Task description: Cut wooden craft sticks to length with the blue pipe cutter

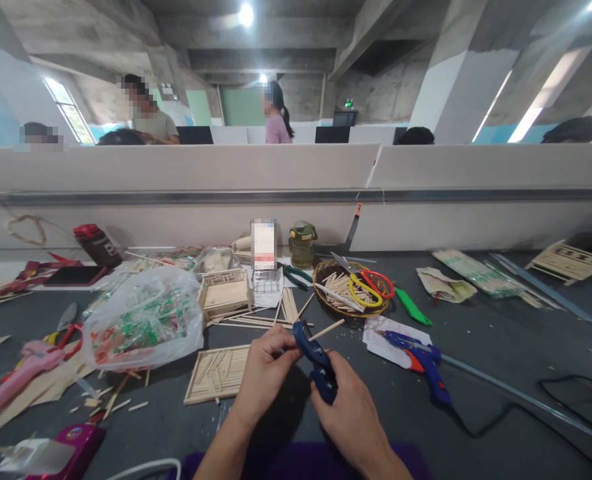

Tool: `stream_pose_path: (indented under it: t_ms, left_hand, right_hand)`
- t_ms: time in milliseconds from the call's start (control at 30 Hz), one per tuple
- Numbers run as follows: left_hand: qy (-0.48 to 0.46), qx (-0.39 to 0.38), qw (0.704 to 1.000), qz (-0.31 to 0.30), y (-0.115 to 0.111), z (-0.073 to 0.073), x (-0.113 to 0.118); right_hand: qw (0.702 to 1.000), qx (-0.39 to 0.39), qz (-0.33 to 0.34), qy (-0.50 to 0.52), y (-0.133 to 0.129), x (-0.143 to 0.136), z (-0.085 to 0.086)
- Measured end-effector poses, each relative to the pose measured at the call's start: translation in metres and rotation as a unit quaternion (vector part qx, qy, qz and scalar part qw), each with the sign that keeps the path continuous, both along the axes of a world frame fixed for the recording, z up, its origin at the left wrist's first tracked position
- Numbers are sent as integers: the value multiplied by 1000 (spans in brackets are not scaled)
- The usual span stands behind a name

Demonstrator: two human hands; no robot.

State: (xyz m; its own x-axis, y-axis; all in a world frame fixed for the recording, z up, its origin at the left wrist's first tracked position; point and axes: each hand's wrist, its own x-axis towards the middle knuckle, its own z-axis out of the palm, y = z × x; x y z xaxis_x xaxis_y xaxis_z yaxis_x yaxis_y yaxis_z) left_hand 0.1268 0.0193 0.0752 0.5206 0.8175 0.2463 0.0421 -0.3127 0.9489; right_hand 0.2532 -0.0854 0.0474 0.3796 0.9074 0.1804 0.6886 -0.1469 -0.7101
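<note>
My right hand (349,403) is wrapped round the handles of a dark blue cutting tool (306,343), whose head points up and to the left. A thin wooden stick (329,329) passes by the tool's head and sticks out to its right. My left hand (269,367) pinches close to the tool's head, at the stick's left side; its fingertips hide that end. Just left of my left hand, a flat tray of sticks (216,373) lies on the dark table, with short loose pieces on top.
A wicker basket (321,297) holds sticks and scissors (369,291). A blue glue gun (426,360) with its cord lies at right. To the left are a plastic bag (143,320), a pink glue gun (26,370) and a small wooden box (226,293). A bottle (302,247) stands behind.
</note>
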Motion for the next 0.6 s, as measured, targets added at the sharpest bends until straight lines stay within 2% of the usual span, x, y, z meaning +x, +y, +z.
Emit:
stream_pose_path:
  t_ms: [300,600]
  left_hand:
    - [29,-2,1000,-1,1,2,-3]
    - [49,0,999,19,2,2,-4]
  right_hand:
    - [998,-9,49,30,1,4,2]
    - [995,-45,77,-36,8,7,4]
